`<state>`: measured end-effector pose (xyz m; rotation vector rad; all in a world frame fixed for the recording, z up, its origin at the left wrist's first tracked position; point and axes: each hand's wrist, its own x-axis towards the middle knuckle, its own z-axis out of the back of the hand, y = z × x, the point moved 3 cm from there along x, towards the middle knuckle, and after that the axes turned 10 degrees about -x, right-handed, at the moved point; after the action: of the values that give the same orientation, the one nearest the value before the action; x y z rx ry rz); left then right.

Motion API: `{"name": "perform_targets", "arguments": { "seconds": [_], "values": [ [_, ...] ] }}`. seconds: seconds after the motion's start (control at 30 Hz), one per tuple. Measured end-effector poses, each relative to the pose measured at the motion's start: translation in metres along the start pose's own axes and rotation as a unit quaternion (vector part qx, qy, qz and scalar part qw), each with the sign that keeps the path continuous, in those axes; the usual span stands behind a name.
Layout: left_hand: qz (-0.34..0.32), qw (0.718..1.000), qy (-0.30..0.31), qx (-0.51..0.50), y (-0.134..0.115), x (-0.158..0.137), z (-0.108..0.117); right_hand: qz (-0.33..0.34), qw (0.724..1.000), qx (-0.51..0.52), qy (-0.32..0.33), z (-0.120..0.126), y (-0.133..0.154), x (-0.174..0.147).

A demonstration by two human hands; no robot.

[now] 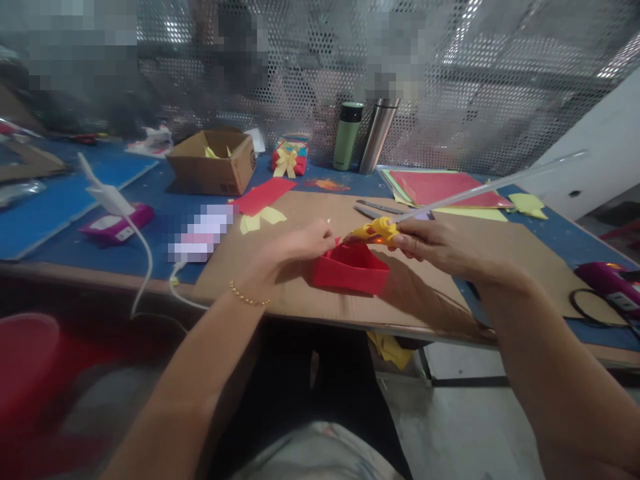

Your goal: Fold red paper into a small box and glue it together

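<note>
A small open-topped red box (353, 275), folded from paper or thin card, sits in front of me on a cardboard sheet (280, 293). My left hand (309, 241) is closed at its far left corner, pinching the red edge. In my right hand (435, 245) is a yellow hot glue gun (373, 231), its nozzle pointing left at the box's far edge near my left fingers. A long clear glue stick (493, 187) juts from the back of the gun. The gun's trigger is hidden by my fingers.
Behind lie scissors (370, 208), a red sheet (267, 195) and yellow paper pieces (260, 220). Farther back are a carton (215, 177), a bow-tied red box (290, 160), a green bottle (349, 137), a steel flask (379, 140) and coloured sheets (445, 188). White cables (149, 257) hang left.
</note>
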<state>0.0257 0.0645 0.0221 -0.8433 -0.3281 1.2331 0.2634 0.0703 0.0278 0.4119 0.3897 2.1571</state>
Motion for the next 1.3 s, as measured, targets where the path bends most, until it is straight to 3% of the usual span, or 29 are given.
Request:
{"name": "perform_targets", "arguments": {
  "seconds": [0.37, 0.67, 0.9, 1.1, 1.3],
  "values": [
    [0.009, 1.0, -0.003, 0.004, -0.0003, -0.0022, 0.0003, 0.003, 1.0, -0.01, 0.009, 0.0008, 0.0001, -0.0023],
    [0.014, 0.998, 0.006, -0.065, 0.003, -0.0035, -0.0029, 0.01, 0.999, -0.031, 0.006, 0.0004, 0.002, -0.0008],
    [-0.006, 1.0, -0.004, 0.003, 0.0031, 0.0, 0.0002, 0.006, 0.999, -0.034, -0.004, 0.0026, 0.0056, -0.0003],
    [0.009, 0.998, 0.007, -0.06, 0.0025, -0.0027, -0.0028, 0.008, 1.0, -0.031, -0.002, 0.0014, 0.0058, -0.0014],
    [-0.002, 1.0, 0.013, -0.021, 0.005, 0.0037, -0.0002, 0.007, 0.999, -0.036, -0.015, 0.0003, 0.0048, 0.0005]
  ]
}}
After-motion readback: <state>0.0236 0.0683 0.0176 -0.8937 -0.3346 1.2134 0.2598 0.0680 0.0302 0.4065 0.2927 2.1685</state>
